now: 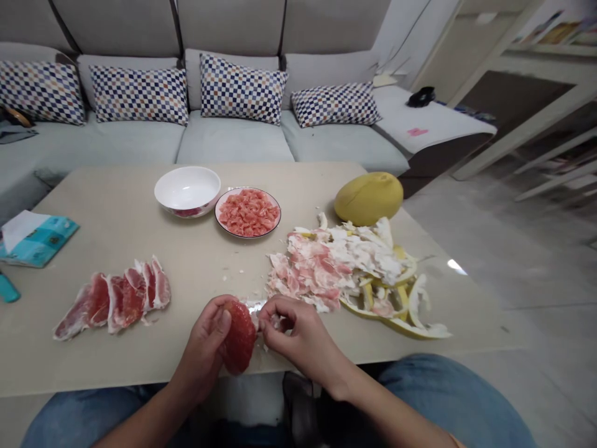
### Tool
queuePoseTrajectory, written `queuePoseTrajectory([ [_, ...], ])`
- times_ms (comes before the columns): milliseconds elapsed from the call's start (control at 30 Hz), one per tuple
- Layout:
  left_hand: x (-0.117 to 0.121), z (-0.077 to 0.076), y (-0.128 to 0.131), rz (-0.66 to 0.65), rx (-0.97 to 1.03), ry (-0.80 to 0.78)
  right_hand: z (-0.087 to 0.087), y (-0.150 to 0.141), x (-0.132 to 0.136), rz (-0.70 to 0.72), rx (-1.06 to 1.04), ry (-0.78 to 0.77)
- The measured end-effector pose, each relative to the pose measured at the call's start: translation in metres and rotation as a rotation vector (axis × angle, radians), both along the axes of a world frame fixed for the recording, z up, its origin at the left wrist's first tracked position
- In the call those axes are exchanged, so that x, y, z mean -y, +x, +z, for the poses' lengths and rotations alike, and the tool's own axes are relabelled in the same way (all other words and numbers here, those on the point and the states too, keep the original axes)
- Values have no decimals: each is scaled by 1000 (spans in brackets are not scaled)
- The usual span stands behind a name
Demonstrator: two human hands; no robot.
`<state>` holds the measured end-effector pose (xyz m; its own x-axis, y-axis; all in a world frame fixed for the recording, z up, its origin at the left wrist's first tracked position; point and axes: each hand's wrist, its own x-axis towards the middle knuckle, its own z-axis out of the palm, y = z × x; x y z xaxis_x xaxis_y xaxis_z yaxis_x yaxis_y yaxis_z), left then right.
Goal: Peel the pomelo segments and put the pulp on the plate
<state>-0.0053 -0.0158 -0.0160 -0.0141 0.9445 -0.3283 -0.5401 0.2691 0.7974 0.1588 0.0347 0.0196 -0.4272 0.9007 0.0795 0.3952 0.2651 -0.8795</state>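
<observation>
A red pomelo segment is held upright in my left hand, thumb on its near face. My right hand is beside it with thumb and forefinger pinched at the segment's right edge, on what looks like a bit of pale membrane. Left of my hands lies a row of several pomelo segments with whitish skin on them. To the right is a heap of peeled membrane and white pith, with yellow rind strips at its right side. A plate of pink pomelo flesh pieces stands beyond my hands.
A white bowl stands left of the plate. A whole yellow pomelo sits at the table's back right. A blue tissue pack and a teal object lie at the left edge. Behind the table is a sofa with checked cushions.
</observation>
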Motion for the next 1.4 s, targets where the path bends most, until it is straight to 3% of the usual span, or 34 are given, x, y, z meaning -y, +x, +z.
queuePoseTrajectory([
  [133, 1, -2, -3, 34, -120, 45, 4, 2, 0, 63, -22, -53],
  [400, 0, -6, -5, 21, -163, 35, -10, 0, 5, 9, -44, 111],
  [567, -1, -6, -4, -70, -242, 49, -16, -3, 13, -20, -30, 156],
  [867, 3, -5, -3, -192, -133, 76, -10, -4, 14, 7, -23, -80],
  [1067, 1, -7, -6, -227, -125, 106, -9, -6, 19, -6, -92, -64],
  [1267, -1, -7, -10, -293, -37, 62, -4, -2, 16, 36, -273, -403],
  [1400, -6, -4, -17, -247, 58, 39, 5, 14, -1, -8, -229, -340],
])
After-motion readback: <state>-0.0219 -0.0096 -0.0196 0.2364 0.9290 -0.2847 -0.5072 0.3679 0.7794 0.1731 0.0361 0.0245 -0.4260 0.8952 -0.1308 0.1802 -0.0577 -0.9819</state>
